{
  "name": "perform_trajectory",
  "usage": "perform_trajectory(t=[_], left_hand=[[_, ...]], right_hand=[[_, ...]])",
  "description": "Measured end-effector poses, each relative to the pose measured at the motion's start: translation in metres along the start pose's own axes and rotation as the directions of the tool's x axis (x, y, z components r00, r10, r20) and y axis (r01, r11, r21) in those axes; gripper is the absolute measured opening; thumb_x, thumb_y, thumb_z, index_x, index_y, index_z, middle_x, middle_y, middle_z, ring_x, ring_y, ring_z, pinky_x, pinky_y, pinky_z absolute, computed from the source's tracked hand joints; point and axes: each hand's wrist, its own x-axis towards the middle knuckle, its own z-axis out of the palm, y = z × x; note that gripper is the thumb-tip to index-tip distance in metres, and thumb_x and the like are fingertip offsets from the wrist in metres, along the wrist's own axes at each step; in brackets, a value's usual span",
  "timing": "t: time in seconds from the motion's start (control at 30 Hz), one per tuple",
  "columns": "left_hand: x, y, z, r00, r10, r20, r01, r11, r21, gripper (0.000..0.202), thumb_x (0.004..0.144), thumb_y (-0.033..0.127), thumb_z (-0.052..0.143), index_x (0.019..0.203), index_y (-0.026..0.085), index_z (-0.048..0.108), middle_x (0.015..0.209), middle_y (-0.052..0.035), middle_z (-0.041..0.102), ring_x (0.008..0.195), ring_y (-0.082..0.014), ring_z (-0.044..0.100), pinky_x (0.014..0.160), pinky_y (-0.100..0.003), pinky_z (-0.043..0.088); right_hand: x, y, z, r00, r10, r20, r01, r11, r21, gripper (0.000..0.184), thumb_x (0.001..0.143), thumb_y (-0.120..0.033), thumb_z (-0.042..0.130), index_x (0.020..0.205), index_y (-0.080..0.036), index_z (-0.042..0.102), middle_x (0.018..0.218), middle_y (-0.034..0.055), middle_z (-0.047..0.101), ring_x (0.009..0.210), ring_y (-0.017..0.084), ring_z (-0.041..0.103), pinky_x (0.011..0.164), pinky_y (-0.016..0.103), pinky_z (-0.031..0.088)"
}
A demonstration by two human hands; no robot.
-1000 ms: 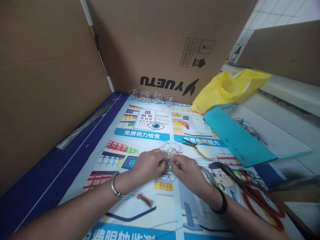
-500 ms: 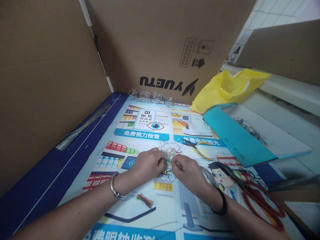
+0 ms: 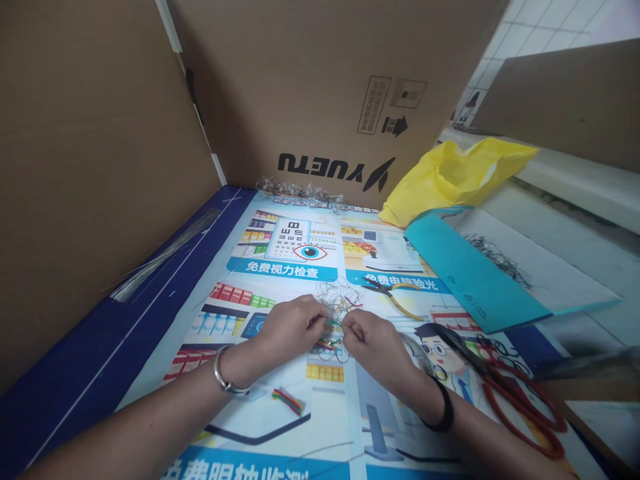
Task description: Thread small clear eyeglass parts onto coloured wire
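My left hand (image 3: pixel 295 327) and my right hand (image 3: pixel 373 339) face each other low over the printed sheet, fingertips pinched. Between and behind them lies a loose tangle of thin wire (image 3: pixel 341 293), with green, red and yellow strands among its silvery loops. Both pinches close on wire of this tangle; the exact ends are hidden by my fingers. A short bundle of coloured wires (image 3: pixel 287 401) lies nearer to me. Beyond my right hand rest yellow-handled pliers (image 3: pixel 395 298).
Big red-handled scissors (image 3: pixel 525 400) lie at the right. Beyond are a blue box lid (image 3: pixel 475 273) with dark wires (image 3: pixel 495 257) and a yellow bag (image 3: pixel 450 180). Cardboard walls (image 3: pixel 320 80) enclose the back and left. Straight wires (image 3: pixel 165 257) lie left; wire clusters (image 3: pixel 300 191) sit behind.
The left hand has shifted slightly left, widening the small gap between the hands, where more green strand shows. The right hand stays nearly in place. The view moves slightly.
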Motion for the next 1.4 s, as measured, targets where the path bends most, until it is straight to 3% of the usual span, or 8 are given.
perform_trajectory(t=[0.27,0.43,0.6,1.0,1.13,1.4], left_hand=[[-0.005,0.008,-0.002,1.000,0.011,0.021,-0.011,1.000,0.005,0.018,0.072,0.018,0.050,0.083,0.022,0.064,0.079,0.0003,0.062,0.070,-0.0137,0.057,0.059,-0.023,0.040],[-0.006,0.009,0.002,1.000,0.006,0.002,-0.006,0.999,0.051,0.010,0.072,0.026,0.053,0.072,0.020,0.062,0.073,-0.0008,0.060,0.066,-0.0143,0.055,0.057,-0.025,0.037],[-0.002,0.009,0.011,0.999,0.027,-0.032,-0.021,0.986,0.165,0.015,0.073,0.025,0.051,0.060,0.019,0.057,0.066,-0.0015,0.058,0.063,-0.0154,0.052,0.057,-0.028,0.034],[0.003,0.008,0.011,1.000,-0.001,-0.014,0.002,0.997,0.081,0.015,0.073,0.013,0.048,0.073,0.019,0.062,0.073,-0.0019,0.063,0.070,-0.0168,0.056,0.062,-0.028,0.038],[0.002,0.008,0.006,1.000,-0.006,0.018,0.006,0.999,0.037,0.016,0.081,0.015,0.043,0.079,0.019,0.058,0.078,-0.0024,0.060,0.072,-0.0164,0.055,0.062,-0.027,0.039],[0.002,0.008,0.005,0.996,0.025,0.083,-0.045,0.969,0.242,0.016,0.088,0.016,0.034,0.081,0.018,0.049,0.083,-0.0039,0.054,0.070,-0.0178,0.054,0.059,-0.029,0.036]], right_hand=[[0.000,0.000,0.000,1.000,0.005,0.005,-0.005,1.000,0.021,0.011,0.070,-0.013,0.046,0.062,-0.019,0.050,0.052,-0.0052,0.043,0.050,0.010,0.039,0.049,0.021,0.026],[0.000,0.000,0.001,1.000,0.011,0.012,-0.011,1.000,0.013,0.012,0.070,-0.012,0.045,0.061,-0.019,0.048,0.052,-0.0053,0.042,0.050,0.010,0.039,0.049,0.021,0.025],[0.000,0.001,0.001,1.000,0.020,0.012,-0.021,0.999,0.031,0.012,0.071,-0.013,0.045,0.062,-0.019,0.049,0.053,-0.0052,0.044,0.052,0.010,0.041,0.050,0.021,0.025],[0.001,0.003,0.004,1.000,0.022,0.001,-0.022,0.998,0.064,0.011,0.072,-0.015,0.045,0.063,-0.019,0.051,0.053,-0.0050,0.045,0.052,0.010,0.042,0.050,0.021,0.026],[0.001,0.004,0.004,1.000,0.017,-0.010,-0.016,0.997,0.071,0.012,0.072,-0.015,0.045,0.062,-0.019,0.050,0.052,-0.0051,0.043,0.051,0.010,0.040,0.050,0.021,0.026],[-0.001,0.002,0.001,1.000,0.005,0.007,-0.005,0.998,0.059,0.010,0.069,-0.012,0.044,0.062,-0.019,0.046,0.053,-0.0052,0.044,0.050,0.010,0.040,0.049,0.021,0.024]])
